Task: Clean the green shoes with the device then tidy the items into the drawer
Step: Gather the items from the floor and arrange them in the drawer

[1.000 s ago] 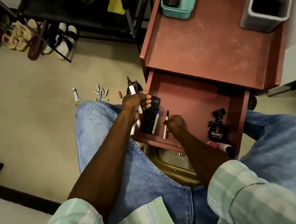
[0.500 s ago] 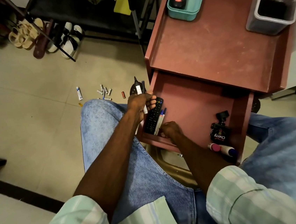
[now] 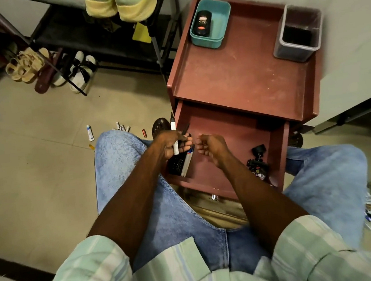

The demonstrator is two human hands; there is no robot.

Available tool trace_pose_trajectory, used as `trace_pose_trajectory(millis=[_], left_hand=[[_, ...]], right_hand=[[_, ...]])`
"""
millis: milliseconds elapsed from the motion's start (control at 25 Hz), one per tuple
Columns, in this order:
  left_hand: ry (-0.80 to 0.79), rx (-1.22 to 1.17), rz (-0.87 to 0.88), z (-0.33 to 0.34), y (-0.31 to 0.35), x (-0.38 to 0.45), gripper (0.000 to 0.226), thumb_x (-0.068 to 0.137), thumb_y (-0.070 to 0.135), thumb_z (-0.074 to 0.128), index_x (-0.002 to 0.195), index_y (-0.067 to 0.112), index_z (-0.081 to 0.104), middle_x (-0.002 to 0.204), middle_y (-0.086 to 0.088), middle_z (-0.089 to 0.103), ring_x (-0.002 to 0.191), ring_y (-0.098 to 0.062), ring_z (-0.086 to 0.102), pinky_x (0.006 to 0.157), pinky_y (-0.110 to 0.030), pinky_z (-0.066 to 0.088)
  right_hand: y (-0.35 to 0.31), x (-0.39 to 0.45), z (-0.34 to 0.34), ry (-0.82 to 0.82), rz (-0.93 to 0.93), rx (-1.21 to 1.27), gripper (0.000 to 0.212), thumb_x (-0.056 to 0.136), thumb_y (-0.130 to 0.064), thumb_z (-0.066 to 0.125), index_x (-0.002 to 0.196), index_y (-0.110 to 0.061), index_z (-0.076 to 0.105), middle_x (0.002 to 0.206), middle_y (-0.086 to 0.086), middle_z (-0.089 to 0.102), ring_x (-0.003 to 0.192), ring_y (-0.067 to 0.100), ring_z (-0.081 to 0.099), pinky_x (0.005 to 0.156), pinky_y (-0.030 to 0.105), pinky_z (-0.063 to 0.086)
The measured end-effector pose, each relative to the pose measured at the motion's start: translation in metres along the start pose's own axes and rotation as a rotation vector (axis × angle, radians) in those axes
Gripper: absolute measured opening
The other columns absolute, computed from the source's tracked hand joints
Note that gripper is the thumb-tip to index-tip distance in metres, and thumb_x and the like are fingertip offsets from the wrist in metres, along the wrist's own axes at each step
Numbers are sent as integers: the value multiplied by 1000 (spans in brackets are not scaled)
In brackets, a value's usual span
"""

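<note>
Pens going into the drawer, with loose items left behind

The left hand [image 3: 173, 142] gripped a white pen [image 3: 174, 133] and a dark one over the open drawer [image 3: 229, 135]; the right hand [image 3: 211, 146] hovered empty, fingers loosely curled. A careless drop might bounce pens out, and batteries [image 3: 122, 126] on the floor risked being forgotten.

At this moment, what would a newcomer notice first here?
The two hands meeting over the open drawer of the red cabinet: the left hand holds markers upright, the right hand hovers beside it, fingers loosely curled, holding nothing. A remote lies in the drawer's left corner, and batteries lie scattered on the floor.
</note>
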State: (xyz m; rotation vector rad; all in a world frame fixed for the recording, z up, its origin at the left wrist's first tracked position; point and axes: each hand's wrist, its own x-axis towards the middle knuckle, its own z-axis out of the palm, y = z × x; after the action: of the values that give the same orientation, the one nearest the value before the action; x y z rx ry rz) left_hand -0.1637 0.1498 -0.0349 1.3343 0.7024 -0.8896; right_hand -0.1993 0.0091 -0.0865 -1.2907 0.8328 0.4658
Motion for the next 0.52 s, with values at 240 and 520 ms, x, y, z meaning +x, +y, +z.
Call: trace_pose_trajectory(millis=[240,520], left_hand=[[-90,147,14,13,-3,-4,14,92,-6,51,92,2,62,90,-13,67,85,-23,66,83,-37,55],[7,406,55,20,-3,1,8,90,-4,55,89,-1,62,73,-11,58,60,-18,55,51,-27,51]], right_hand=[[-23,-5,-12,-176,-18,-58,12,87,-27,67,84,-16,69,77,0,66,67,11,58,64,23,47],[-24,-9,-7,-20,-171,-17,23,85,-26,73,69,-12,63,57,-3,46,47,10,34,46,23,28]])
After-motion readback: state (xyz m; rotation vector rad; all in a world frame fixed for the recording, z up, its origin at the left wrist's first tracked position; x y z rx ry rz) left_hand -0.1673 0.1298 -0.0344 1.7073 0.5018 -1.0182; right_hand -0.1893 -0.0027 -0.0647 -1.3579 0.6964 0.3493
